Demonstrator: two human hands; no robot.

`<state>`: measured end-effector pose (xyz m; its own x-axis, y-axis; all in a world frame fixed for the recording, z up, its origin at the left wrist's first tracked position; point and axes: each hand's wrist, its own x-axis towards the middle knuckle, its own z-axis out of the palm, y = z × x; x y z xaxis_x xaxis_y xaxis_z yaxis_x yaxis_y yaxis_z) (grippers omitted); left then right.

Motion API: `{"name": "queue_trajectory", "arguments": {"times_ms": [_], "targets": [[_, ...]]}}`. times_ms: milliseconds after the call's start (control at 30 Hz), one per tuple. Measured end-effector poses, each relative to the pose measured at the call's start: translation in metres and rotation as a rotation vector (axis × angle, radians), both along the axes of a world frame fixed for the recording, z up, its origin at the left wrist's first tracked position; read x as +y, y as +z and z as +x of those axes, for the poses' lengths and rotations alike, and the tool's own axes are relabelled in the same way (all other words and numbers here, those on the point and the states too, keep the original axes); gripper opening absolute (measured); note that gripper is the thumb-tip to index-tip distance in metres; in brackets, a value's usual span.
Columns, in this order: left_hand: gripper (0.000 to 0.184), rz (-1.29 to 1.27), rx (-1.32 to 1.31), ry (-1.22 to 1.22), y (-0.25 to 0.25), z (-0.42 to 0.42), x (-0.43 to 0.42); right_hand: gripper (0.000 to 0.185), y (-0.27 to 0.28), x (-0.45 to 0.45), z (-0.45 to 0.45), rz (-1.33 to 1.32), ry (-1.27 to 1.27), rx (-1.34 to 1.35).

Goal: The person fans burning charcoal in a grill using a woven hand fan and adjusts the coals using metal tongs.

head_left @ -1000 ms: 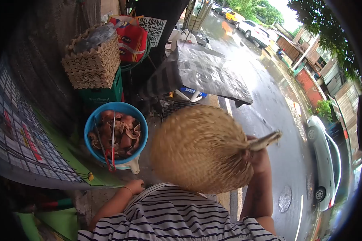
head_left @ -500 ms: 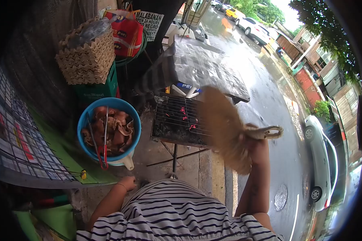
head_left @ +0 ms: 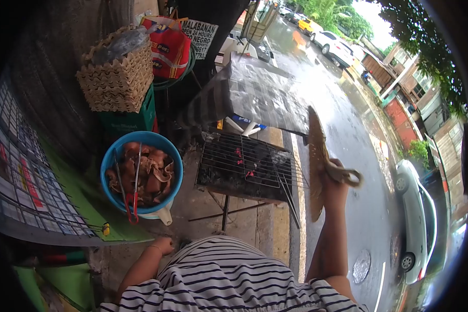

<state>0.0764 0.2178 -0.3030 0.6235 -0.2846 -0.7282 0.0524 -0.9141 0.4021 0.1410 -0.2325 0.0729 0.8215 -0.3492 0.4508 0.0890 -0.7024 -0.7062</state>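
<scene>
In my right hand (head_left: 334, 186) is a woven hand fan (head_left: 316, 161), gripped by its looped handle and turned nearly edge-on at the right end of the charcoal grill (head_left: 218, 179). Several coals glow red under the wire grate (head_left: 265, 156). Low beside my body hangs my left hand (head_left: 164, 245), loosely curled, with nothing visible in it. It is nearest to a blue basin (head_left: 179, 166) filled with pieces of raw-looking meat (head_left: 153, 174). Metal tongs (head_left: 135, 179) with red grips rest on the meat and across the basin's near rim.
Behind the grill stands a table with a striped grey cover (head_left: 270, 93). Stacked egg trays (head_left: 114, 78) sit on a green crate (head_left: 127, 120) at the left, with a red bag (head_left: 166, 49) behind. A wet street with a parked silver car (head_left: 416, 218) lies to the right.
The fan has swung rightward off the grate, from showing its broad face to nearly edge-on, uncovering the grill's right end. My left hand stays about where it was.
</scene>
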Motion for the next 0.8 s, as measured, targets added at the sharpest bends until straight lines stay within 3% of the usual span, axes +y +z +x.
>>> {"name": "queue_trajectory", "arguments": {"times_ms": [33, 133, 167, 200, 267, 333, 367, 467, 600, 633, 733, 767, 800], "targets": [[0.042, 0.004, 0.007, 0.010, -0.004, -0.002, 0.003, 0.020, 0.013, 0.026, -0.012, 0.345, 0.047, -0.026], [0.043, -0.040, 0.076, 0.104, 0.004, -0.001, 0.005, 0.015, 0.012, 0.021, -0.028, 0.779, 0.338, -0.147], [0.044, -0.065, 0.108, 0.140, 0.008, -0.001, 0.006, 0.019, 0.006, 0.002, -0.015, 0.839, 0.243, -0.100], [0.043, -0.049, 0.103, 0.154, 0.005, -0.002, 0.008, 0.024, 0.027, 0.014, -0.004, 0.690, 0.096, -0.033], [0.043, -0.029, 0.081, 0.185, -0.006, 0.001, 0.009, 0.027, 0.007, -0.021, 0.011, -0.009, -0.058, 0.096], [0.043, -0.031, 0.006, 0.137, -0.019, 0.006, 0.012, 0.029, 0.011, 0.012, -0.001, 0.372, 0.035, 0.003], [0.044, -0.023, -0.021, 0.109, -0.024, 0.003, 0.016, 0.033, 0.015, 0.010, -0.008, 0.311, 0.171, 0.099], [0.043, -0.032, 0.024, 0.130, -0.011, 0.005, 0.017, 0.035, 0.013, -0.008, -0.002, 0.591, 0.227, 0.233], [0.040, -0.003, -0.008, 0.167, -0.033, 0.007, 0.021, 0.028, 0.003, -0.010, 0.003, 0.133, 0.052, 0.084], [0.040, -0.002, -0.008, 0.203, -0.027, 0.004, 0.021, 0.025, 0.009, 0.001, -0.012, 0.005, 0.255, -0.033], [0.039, -0.013, 0.031, 0.256, -0.029, -0.007, 0.032, 0.021, -0.006, -0.032, -0.008, -0.088, 0.461, 0.030], [0.039, -0.031, 0.044, 0.268, -0.033, -0.008, 0.032, 0.020, -0.005, -0.030, -0.001, -0.339, 0.298, -0.015], [0.039, -0.004, 0.032, 0.237, -0.035, -0.010, 0.033, 0.023, 0.013, -0.004, 0.005, 0.321, 0.062, 0.159]]}}
